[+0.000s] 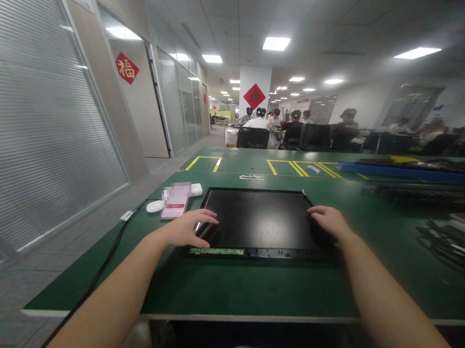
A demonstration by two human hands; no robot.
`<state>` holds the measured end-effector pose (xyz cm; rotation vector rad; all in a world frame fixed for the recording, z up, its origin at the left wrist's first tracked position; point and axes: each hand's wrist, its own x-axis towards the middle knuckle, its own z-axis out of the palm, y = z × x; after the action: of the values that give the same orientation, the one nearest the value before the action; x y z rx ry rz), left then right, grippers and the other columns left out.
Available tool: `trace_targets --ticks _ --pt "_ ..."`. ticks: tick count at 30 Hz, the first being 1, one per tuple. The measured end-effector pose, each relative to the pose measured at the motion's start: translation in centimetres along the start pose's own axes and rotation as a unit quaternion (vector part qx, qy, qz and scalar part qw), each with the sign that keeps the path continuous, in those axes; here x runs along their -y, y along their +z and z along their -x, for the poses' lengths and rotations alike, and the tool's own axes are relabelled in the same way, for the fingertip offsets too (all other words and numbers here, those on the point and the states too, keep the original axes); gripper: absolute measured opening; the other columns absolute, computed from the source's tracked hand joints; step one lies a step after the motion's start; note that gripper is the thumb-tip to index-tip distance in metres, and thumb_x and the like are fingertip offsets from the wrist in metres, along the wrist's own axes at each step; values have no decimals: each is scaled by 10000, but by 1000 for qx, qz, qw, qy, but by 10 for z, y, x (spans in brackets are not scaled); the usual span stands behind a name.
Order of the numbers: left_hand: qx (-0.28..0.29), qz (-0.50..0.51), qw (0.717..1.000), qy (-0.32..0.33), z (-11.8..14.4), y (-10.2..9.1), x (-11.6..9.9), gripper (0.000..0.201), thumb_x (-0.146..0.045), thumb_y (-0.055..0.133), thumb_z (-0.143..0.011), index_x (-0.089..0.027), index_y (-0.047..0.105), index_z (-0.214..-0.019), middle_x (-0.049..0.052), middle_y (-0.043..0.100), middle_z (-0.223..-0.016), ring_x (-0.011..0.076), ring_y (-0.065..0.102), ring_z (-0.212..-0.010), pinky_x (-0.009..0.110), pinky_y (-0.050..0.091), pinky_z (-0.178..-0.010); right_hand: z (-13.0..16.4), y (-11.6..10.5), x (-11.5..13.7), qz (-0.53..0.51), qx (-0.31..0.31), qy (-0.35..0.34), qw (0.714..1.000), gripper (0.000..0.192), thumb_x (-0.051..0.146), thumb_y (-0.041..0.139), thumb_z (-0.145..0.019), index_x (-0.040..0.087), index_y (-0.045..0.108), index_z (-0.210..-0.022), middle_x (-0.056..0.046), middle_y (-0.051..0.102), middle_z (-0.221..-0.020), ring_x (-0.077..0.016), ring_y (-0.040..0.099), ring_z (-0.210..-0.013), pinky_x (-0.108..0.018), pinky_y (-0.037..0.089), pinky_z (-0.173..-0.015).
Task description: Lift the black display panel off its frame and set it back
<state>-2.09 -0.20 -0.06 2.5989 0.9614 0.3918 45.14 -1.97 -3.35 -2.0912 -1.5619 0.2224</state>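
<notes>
Your left arm [113, 291] and right arm [381, 280] both reach forward from the lower corners of the view, and they lean inward over the green tabletop [263, 287]. Between your hands lies the black display panel [254, 217], flat, with its dark screen facing up.

Your left hand [190, 229] is at the left side of the panel. It is open, palm turned down and inward; the thumb points to the near left corner, and the other fingers stretch over the left border, so a wide gap stays between them. Just beside this thumb, a green circuit strip [217, 252] runs along the near edge.

Your right hand [330, 221] is at the right side, its wrist bent a little inward. The fingertips are at the right border, with the fingers partly bent; I cannot tell if they grip the edge. Near your left hand, beyond it, lies a phone [174, 206], with a white object [196, 189] beside it.
</notes>
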Motion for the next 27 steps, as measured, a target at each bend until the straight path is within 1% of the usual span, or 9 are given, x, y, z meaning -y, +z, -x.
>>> trace_targets --ticks 7,14,24,27 --pt "-14 -5 1000 12 1 2 1 555 -341 813 -659 -259 664 -1188 87 470 -1466 286 478 -1315 389 382 -1081 1 -1 3 1 8 4 1000 288 246 546 -795 239 782 -960 -27 744 -1013 -202 658 -962 -262 467 -825" --pt "-13 -20 1000 9 1 1 -3 534 -316 807 -665 -259 667 -1177 83 487 -1448 282 503 -1290 385 394 -1067 1 -2 3 14 12 -6 1000 290 239 537 -798 235 781 -954 -25 744 -1011 -202 655 -980 -269 461 -863" --pt "-5 -29 1000 5 0 1 -3 484 -329 781 -693 -253 673 -1159 81 475 -1464 274 499 -1299 368 394 -1066 0 -2 2 22 2 -17 1000 291 256 530 -785 241 783 -928 -27 747 -988 -206 662 -951 -279 482 -839" --pt "-1 -21 1000 -6 1 1 -4 510 -334 779 -688 -247 667 -1177 91 459 -1476 283 477 -1319 376 379 -1083 0 -2 3 18 -3 -22 1000 294 259 527 -786 235 782 -931 -29 747 -989 -203 662 -953 -276 482 -844"
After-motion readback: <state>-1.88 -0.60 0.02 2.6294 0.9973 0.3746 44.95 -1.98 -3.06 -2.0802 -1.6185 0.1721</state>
